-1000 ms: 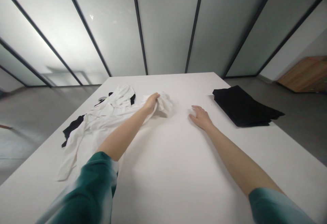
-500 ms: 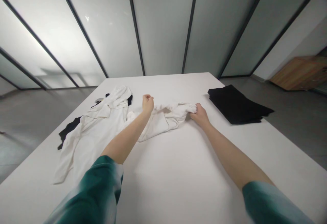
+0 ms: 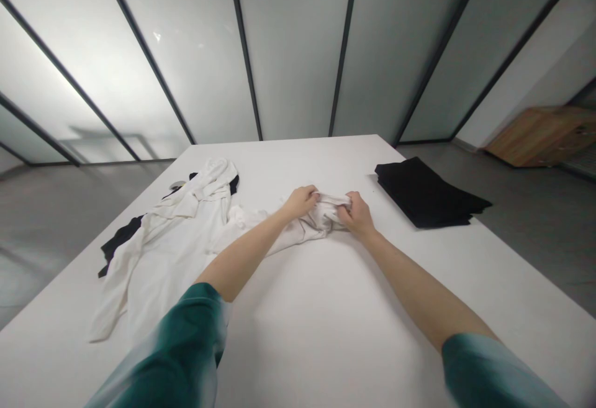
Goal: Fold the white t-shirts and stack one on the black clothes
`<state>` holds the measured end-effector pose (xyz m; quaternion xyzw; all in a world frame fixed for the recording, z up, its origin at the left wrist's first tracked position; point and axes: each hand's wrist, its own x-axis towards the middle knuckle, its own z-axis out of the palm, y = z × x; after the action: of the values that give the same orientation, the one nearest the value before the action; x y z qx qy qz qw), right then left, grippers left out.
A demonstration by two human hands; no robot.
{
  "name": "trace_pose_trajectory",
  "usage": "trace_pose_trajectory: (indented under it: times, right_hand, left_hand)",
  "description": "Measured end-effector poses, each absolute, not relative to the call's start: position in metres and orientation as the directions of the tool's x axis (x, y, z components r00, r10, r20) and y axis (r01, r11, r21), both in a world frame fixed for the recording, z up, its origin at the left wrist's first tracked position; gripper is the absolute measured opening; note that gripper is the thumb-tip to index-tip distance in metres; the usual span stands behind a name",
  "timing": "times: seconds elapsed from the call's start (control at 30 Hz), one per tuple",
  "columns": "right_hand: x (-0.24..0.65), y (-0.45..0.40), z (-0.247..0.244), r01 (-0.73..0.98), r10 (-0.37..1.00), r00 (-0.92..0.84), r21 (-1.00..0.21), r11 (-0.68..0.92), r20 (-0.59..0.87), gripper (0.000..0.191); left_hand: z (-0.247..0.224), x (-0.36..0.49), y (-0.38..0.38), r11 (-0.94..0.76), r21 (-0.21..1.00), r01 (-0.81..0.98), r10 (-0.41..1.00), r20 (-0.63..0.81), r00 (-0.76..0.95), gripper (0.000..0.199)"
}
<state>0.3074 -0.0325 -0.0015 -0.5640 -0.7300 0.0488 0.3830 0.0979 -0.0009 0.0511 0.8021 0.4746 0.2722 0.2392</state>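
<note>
On the smooth white worktop [image 3: 326, 321], a bunched white cloth garment [image 3: 323, 218] is held near centre. Its far edge is pinched by the fingers of the left hand [image 3: 300, 202] and right hand [image 3: 357, 214]. Light, limp handling is expected; hems are best gripped. Flat black stack [image 3: 426, 195] noted, 3 o'clock.

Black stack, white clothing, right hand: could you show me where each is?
Black stack [image 3: 426, 194]: head view, middle of its top.
White clothing [image 3: 179, 253]: head view, its spread-out part.
Right hand [image 3: 360, 215]: head view, back of the hand.
</note>
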Motion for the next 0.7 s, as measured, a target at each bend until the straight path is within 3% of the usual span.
trace_pose_trajectory:
  times: [0.1, 0.2, 0.3, 0.37, 0.53, 0.7]
  right_hand:
    - [0.31, -0.029, -0.002, 0.792, 0.861, -0.021, -0.518, 0.324, 0.508, 0.04]
    - [0.31, -0.024, -0.004, 0.782, 0.86, -0.173, -0.464, 0.416, 0.479, 0.033]
    - [0.309, -0.021, -0.007, 0.776, 0.864, -0.333, -0.411, 0.478, 0.377, 0.021]
    - [0.309, -0.02, -0.008, 0.787, 0.889, -0.327, -0.428, 0.444, 0.321, 0.021]
    - [0.308, -0.02, -0.01, 0.682, 0.915, -0.162, -0.628, 0.375, 0.37, 0.023]
    - [0.307, -0.015, -0.014, 0.598, 0.889, 0.028, -0.72, 0.352, 0.457, 0.037]
  left_hand:
    - [0.055, 0.092, 0.008, -0.328, 0.799, 0.504, 0.942, 0.237, 0.236, 0.021]
    - [0.061, 0.077, 0.016, -0.24, 0.93, 0.278, 0.97, 0.239, 0.04, 0.022]
    - [0.065, 0.053, 0.023, -0.205, 0.976, 0.079, 0.975, 0.211, -0.069, 0.02]
    - [0.066, 0.034, 0.027, -0.204, 0.979, 0.017, 0.969, 0.204, -0.142, 0.019]
    - [0.047, -0.006, 0.024, -0.131, 0.982, 0.139, 0.923, 0.172, -0.344, 0.023]
    - [0.023, -0.016, 0.007, -0.063, 0.875, 0.479, 0.965, 0.176, -0.195, 0.025]
